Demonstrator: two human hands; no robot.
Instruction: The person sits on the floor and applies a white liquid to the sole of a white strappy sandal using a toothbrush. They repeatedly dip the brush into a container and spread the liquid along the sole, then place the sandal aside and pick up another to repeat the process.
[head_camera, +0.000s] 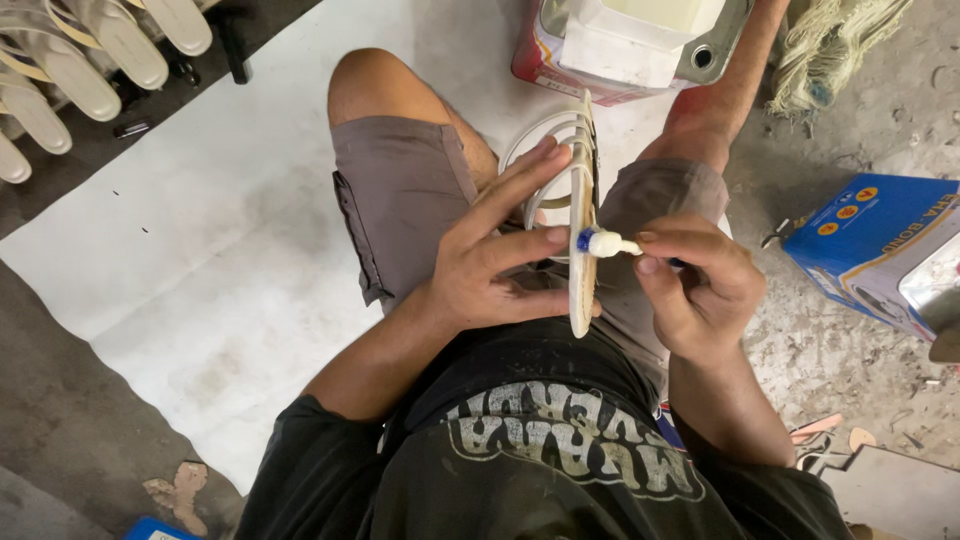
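While pinched edge-on, sandal sole (581, 262) between left hand (490, 262) and right hand's (700, 290) glue nozzle (603, 243).

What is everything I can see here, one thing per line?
sandal sole with straps: one, cream, held on edge over the lap
small applicator: one, white with blue collar, tip against the sole
finished sandals: several, cream, top left
metal can: one, red and white, top centre
cardboard box: one, blue, right
white sheet: one, on the floor
rag mop strands: one bundle, pale, top right
left hand: holds the sole
right hand: holds the applicator
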